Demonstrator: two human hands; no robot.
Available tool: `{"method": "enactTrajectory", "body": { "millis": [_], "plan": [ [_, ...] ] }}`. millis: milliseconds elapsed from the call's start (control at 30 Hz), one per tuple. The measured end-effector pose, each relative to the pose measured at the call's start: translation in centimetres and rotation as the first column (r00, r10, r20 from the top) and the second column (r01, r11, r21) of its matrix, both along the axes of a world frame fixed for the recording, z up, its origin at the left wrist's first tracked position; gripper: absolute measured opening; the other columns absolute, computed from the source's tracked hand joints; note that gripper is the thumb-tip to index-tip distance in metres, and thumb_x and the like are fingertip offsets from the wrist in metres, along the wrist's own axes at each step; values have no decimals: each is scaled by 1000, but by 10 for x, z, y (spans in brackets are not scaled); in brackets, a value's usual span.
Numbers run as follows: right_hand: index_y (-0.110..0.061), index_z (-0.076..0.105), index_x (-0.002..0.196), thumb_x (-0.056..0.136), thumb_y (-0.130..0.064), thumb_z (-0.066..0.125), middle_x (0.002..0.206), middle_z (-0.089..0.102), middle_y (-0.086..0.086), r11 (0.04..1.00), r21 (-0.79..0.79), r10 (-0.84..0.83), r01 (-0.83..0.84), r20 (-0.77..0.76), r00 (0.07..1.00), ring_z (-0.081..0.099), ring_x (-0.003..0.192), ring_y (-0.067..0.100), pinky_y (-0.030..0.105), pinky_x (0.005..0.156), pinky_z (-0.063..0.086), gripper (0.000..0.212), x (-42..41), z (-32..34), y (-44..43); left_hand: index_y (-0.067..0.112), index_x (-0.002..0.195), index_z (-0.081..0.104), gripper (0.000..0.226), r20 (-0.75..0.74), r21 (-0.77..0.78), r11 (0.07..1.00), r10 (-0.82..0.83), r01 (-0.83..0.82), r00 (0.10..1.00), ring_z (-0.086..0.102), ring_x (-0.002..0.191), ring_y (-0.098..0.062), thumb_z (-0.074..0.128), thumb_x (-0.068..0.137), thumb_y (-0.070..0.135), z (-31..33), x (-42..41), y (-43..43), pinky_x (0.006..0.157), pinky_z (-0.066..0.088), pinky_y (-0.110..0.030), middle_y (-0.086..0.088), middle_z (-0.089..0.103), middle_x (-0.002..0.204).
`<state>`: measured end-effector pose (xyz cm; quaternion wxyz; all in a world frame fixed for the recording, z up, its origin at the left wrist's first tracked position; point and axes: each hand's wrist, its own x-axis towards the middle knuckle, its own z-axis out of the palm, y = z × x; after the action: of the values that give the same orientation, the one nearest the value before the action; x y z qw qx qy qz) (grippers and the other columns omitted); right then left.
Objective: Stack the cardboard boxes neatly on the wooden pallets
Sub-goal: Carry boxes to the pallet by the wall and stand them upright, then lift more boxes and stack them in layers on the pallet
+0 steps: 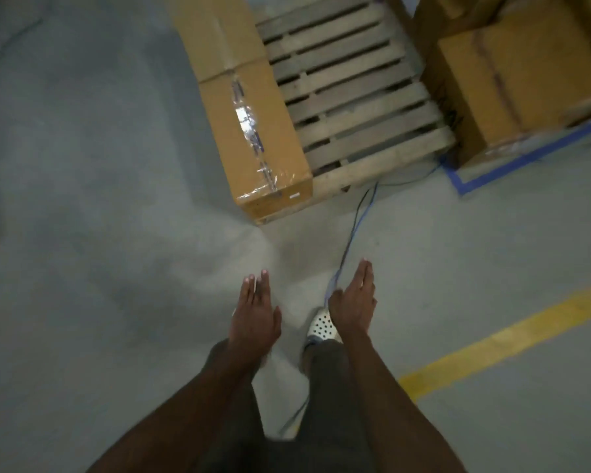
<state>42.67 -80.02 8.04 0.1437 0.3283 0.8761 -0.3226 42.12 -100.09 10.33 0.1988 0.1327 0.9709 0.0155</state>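
Left hand (pixel 255 315) and right hand (pixel 354 302) are hovering empty, fingers straight, together; likely fetching 1 cardboard box (pixel 533 73) beyond the fingertips next.

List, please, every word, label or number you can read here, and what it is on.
Nothing can be read.
White label, end of the near box: too small.
Marks on the tape atop it: blurred.
Dark scrawl, side of the right box: blurred.

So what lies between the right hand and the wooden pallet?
In the head view, only grey floor, crossed by a thin blue cable running from the wooden pallet at its near edge toward the right hand.
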Motion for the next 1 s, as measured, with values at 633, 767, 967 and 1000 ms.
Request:
{"method": "enactTrajectory", "body": {
  "millis": [633,767,967,1000],
  "plan": [
    [-12,51,141,95,-23,63,163,24,4,1000,16,-21,22,-45,999,38,140,33,47,104,41,48,-97,81,231,14,107,68,35,209,248,931,-321,268,924,64,107,-33,41,102,36,79,-197,241,89,45,-39,-13,71,110],
    [-13,52,141,96,-24,62,163,24,4,991,13,-133,133,-55,990,37,141,33,46,106,39,47,-152,92,308,9,113,66,37,284,275,931,-318,240,904,63,110,-36,40,104,35,84,-277,333,90,48,-40,-17,68,115],
    [-8,60,133,93,-19,69,157,36,12,902,-71,-432,426,-152,889,42,139,35,44,106,41,42,-185,106,395,14,96,63,34,443,288,908,-407,303,799,62,106,-33,44,105,40,90,-325,451,89,48,-38,-16,68,113],
    [-9,60,133,93,-19,69,158,36,11,885,-89,-466,457,-142,873,42,140,34,43,107,41,42,-187,103,411,17,91,61,33,475,288,909,-409,302,779,63,103,-33,44,104,43,89,-329,469,89,50,-39,-16,68,111]
  ]
}}
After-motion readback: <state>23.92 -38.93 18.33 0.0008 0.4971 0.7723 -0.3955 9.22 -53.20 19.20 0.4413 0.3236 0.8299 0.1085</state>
